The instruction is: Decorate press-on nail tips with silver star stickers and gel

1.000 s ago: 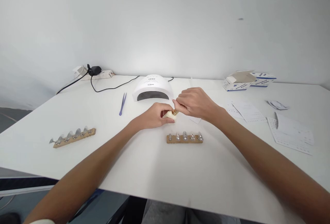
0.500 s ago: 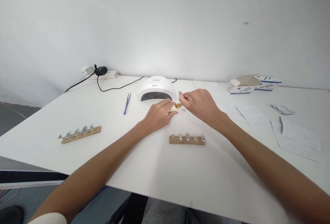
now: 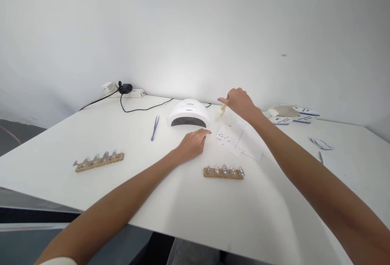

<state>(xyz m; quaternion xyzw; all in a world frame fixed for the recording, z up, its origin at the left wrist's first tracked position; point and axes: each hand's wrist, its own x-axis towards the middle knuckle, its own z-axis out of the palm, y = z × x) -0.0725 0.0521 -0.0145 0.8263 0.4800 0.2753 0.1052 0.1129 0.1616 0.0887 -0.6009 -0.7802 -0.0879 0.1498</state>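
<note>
My right hand [image 3: 240, 101] is held out beyond the scattered papers, its fingers closed on a small cream nail polish bottle [image 3: 222, 111] with gold on it. The bottle is blurred and partly hidden by the hand. My left hand [image 3: 192, 145] rests on the table in front of the white nail lamp [image 3: 189, 112], loosely curled with a finger stretched out and no object showing in it. Small sheets with dark specks [image 3: 229, 135] lie between the hands. Nearer me is a wooden strip [image 3: 224, 174] bearing several clear nail tips on stands.
At the left lies a second nail-tip strip [image 3: 100, 163], with purple tweezers [image 3: 155, 128] behind it. A power strip [image 3: 137, 93] and black cable [image 3: 149, 107] run along the wall. Blue-and-white boxes [image 3: 280, 119] and a small packet [image 3: 322, 144] are at the right.
My left hand has come off the bottle, while my right hand has carried it up and away. The speckled sheets now show where the hands were. The camera view has shifted a little.
</note>
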